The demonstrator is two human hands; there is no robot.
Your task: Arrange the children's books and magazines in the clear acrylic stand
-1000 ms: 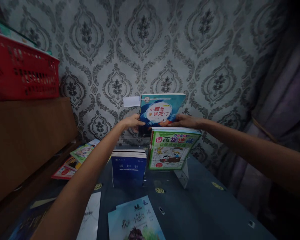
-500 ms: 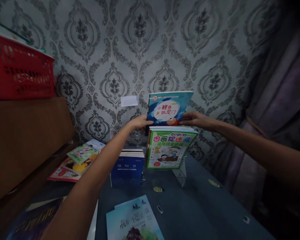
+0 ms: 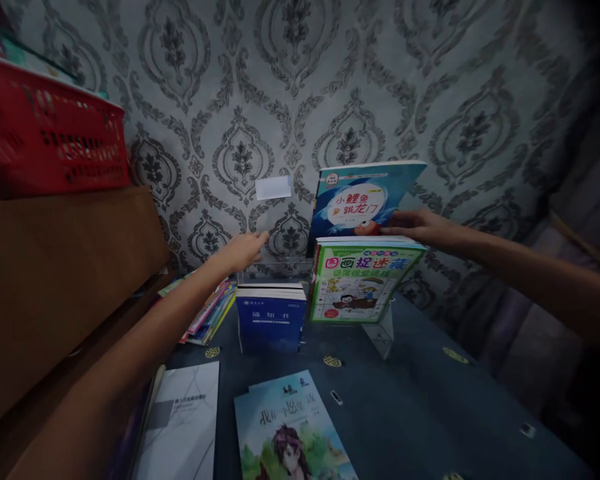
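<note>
Blue books (image 3: 271,325), green book (image 3: 357,283) are racked | teal book (image 3: 356,200) is pinched by right hand (image 3: 421,225) (seating hidden) | left hand (image 3: 245,250) half-curled, nothing seen held | pale-blue books (image 3: 290,423), white book (image 3: 185,423) unracked

The blue illustrated book (image 3: 350,203) stands upright behind the green-bordered book (image 3: 357,287).

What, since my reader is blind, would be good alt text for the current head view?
A person's right hand grips the right side of a blue book behind a green book in a clear stand; the left hand is apart, to the blue book's left. Navy books stand nearby, and pale books lie on the table.
</note>
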